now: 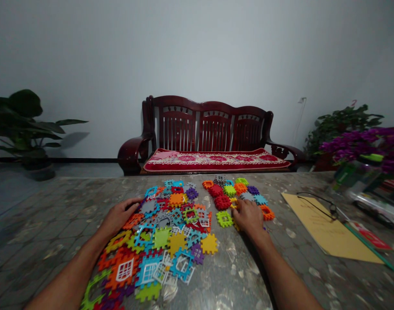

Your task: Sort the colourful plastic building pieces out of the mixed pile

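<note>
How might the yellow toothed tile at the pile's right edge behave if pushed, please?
The yellow tile looks thin, flat plastic: probably light and stiff. Lying flat on the table, it should slide, not roll. Its teeth may snag neighbouring tiles.

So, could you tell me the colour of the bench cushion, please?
The cushion is red with pink flowers; head view.

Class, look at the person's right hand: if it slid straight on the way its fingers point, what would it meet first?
Probably the red tile lying just ahead of the right hand, slightly to the left, though depth is hard to judge from this view.
</note>
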The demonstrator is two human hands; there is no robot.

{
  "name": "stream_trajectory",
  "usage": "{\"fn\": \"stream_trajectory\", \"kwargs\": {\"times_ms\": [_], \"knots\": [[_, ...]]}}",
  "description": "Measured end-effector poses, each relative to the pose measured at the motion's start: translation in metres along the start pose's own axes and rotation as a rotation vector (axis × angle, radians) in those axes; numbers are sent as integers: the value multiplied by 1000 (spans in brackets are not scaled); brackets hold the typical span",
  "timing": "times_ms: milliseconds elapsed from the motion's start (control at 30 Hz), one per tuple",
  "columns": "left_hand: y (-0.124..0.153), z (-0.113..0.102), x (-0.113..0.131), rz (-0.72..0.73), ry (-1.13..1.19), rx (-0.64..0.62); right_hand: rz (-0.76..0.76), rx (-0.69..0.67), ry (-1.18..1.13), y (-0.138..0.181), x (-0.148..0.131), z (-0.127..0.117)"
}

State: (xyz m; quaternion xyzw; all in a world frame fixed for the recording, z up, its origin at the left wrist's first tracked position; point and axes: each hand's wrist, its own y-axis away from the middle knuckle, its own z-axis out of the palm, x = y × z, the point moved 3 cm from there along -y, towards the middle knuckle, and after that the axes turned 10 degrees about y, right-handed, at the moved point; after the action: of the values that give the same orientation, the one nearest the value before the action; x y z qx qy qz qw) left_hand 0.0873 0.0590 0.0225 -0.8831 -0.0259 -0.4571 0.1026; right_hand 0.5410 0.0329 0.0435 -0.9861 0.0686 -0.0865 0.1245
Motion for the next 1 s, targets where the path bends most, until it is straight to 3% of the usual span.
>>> {"fn": "stream_trajectory", "kwargs": {"times_ms": [367, 567, 667, 867, 1000], "knots": [[-2, -1, -2, 26, -40, -10, 3, 74, -32, 3, 5, 1], [-1, 1, -4, 19, -34, -17, 28, 365, -298, 14, 13, -17], [-2, 2, -6, 21, -35, -33, -91, 433, -418, 29, -3, -25], [-3, 0, -5, 14, -29, -21, -399, 378, -449, 54, -57, -33], [-3, -1, -4, 19, -29, -20, -479, 325, -417, 59, -76, -31]]}}
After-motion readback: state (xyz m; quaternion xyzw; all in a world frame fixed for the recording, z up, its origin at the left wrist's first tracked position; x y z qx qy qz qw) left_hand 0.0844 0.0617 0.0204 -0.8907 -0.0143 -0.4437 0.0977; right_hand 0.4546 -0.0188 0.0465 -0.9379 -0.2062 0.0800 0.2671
